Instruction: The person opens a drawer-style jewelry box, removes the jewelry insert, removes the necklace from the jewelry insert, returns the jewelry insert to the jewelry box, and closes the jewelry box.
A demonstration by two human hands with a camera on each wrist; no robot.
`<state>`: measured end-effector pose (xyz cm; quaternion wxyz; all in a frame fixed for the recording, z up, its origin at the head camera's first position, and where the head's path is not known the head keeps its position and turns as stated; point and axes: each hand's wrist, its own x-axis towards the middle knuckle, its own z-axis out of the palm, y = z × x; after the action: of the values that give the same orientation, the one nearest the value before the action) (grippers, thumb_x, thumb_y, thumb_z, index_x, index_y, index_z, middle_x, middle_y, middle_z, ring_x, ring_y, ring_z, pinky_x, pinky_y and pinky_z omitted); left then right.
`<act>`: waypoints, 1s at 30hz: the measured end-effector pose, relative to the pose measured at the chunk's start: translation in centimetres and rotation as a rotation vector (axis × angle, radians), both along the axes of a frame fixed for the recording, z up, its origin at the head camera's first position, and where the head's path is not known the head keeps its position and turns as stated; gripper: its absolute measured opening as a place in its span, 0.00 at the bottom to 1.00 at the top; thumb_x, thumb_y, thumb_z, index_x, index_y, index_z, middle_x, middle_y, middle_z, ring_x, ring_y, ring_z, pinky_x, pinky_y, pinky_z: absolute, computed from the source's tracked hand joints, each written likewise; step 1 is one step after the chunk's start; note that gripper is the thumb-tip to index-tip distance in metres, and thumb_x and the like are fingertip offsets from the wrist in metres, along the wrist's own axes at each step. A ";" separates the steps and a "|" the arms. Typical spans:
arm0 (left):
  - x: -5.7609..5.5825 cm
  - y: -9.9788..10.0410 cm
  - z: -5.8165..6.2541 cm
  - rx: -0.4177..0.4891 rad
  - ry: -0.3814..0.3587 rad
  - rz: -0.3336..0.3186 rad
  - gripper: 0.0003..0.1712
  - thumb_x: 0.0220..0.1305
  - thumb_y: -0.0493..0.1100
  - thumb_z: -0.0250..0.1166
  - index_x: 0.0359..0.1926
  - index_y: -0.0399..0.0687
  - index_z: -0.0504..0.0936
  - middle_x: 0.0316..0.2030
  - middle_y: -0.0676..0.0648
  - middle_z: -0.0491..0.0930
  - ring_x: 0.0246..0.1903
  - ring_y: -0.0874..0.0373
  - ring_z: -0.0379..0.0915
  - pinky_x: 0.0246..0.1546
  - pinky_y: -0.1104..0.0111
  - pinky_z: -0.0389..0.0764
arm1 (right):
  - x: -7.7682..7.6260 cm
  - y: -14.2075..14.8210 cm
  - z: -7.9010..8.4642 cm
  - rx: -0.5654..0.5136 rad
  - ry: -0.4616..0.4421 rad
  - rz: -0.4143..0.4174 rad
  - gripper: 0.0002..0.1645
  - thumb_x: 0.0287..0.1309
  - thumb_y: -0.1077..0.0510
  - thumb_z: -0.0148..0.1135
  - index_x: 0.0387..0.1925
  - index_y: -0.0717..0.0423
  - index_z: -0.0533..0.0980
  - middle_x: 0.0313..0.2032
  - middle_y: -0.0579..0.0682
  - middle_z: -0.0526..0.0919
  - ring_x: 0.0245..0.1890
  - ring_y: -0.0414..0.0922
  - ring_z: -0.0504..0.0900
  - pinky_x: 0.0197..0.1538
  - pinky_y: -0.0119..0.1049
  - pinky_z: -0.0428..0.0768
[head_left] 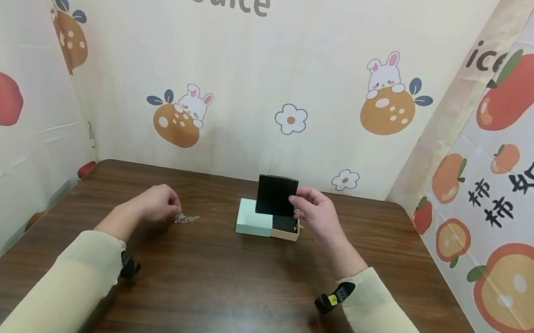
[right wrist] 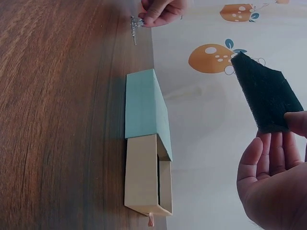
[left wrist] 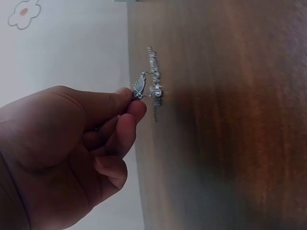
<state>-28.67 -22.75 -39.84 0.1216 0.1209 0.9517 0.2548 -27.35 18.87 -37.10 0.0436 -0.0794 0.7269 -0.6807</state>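
Observation:
At the left of the table, my left hand (head_left: 157, 203) pinches a silver jewelry chain (left wrist: 156, 81) between thumb and fingertip. A pale, framed stone pendant (left wrist: 139, 86) shows at the fingertips, and the rest of the chain lies bunched on the wood. My right hand (head_left: 314, 210) holds up a thin, square black pad (head_left: 275, 195) by its right edge, thumb on one face. Below the pad sits a mint-green box sleeve (head_left: 253, 222), with its cream drawer (right wrist: 141, 175) pulled partly out to the right. Black lining (head_left: 284, 223) shows inside the drawer.
The dark wooden table (head_left: 208, 295) meets a fruit-printed cloth backdrop (head_left: 259, 74) at its back edge. More printed cloth (head_left: 505, 223) hangs along both sides. A small pull tab (right wrist: 151, 220) sticks out from the drawer's end.

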 end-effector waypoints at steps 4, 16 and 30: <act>-0.1 -0.1 -0.7 -0.019 -0.006 -0.001 0.10 0.78 0.37 0.65 0.39 0.38 0.90 0.30 0.44 0.85 0.30 0.55 0.77 0.32 0.65 0.81 | 0.0 0.0 0.0 -0.003 -0.005 -0.003 0.08 0.77 0.56 0.66 0.52 0.53 0.82 0.44 0.43 0.83 0.34 0.41 0.79 0.43 0.29 0.85; -0.2 -0.2 -1.1 -0.071 0.025 -0.018 0.09 0.76 0.36 0.67 0.36 0.40 0.90 0.29 0.46 0.83 0.30 0.55 0.75 0.32 0.65 0.79 | 0.1 0.0 0.2 -0.006 0.011 -0.005 0.09 0.77 0.57 0.66 0.53 0.55 0.81 0.44 0.42 0.84 0.39 0.42 0.80 0.46 0.29 0.85; -0.5 1.6 -0.5 -0.024 0.133 -0.055 0.13 0.76 0.39 0.68 0.53 0.34 0.87 0.45 0.39 0.88 0.45 0.48 0.82 0.53 0.50 0.87 | -0.2 0.0 0.5 -0.032 0.021 -0.022 0.05 0.75 0.61 0.66 0.49 0.55 0.81 0.41 0.42 0.83 0.36 0.39 0.79 0.42 0.26 0.84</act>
<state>-29.21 -21.13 -40.30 0.0664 0.1625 0.9569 0.2313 -27.56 18.89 -36.63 0.0273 -0.0791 0.7172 -0.6918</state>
